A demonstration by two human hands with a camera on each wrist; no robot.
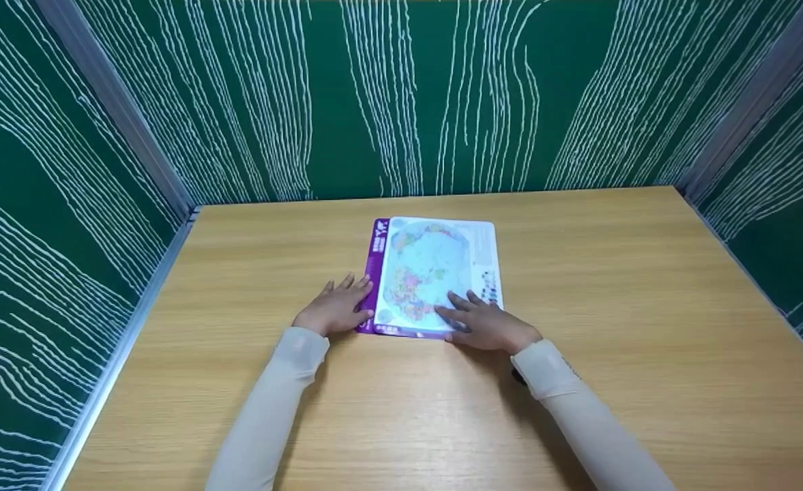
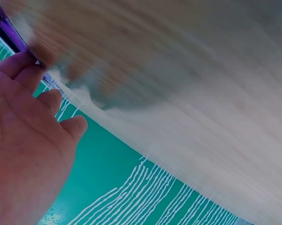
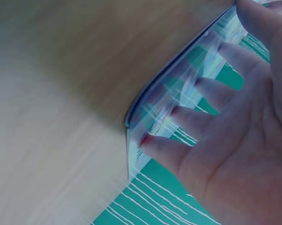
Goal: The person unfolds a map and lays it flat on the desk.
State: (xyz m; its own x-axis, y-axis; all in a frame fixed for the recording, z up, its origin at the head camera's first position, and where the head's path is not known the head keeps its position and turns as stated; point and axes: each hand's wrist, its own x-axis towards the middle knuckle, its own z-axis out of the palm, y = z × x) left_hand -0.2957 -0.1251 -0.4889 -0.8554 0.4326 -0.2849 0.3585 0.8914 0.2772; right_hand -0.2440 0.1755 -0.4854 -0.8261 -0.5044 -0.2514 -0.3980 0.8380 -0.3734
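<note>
A glossy world map sheet (image 1: pixel 428 266) with rounded corners lies on the table, turned sideways. From under its left side shows a purple strip (image 1: pixel 374 262) with white print; whether the two are joined I cannot tell. My left hand (image 1: pixel 336 305) rests at the purple left edge, fingers spread. In the left wrist view its fingertips (image 2: pixel 37 63) touch that edge. Over the map's lower right corner lies my right hand (image 1: pixel 486 326), its fingers stretched out. The right wrist view shows its fingertips (image 3: pixel 145 140) on the shiny surface.
The wooden table (image 1: pixel 203 382) extends around the map on all sides. Green panels (image 1: pixel 428 102) with white wavy lines stand behind it and at both sides, joined by grey metal posts (image 1: pixel 121 102). Something small and dark (image 1: pixel 518 376) shows under the right cuff.
</note>
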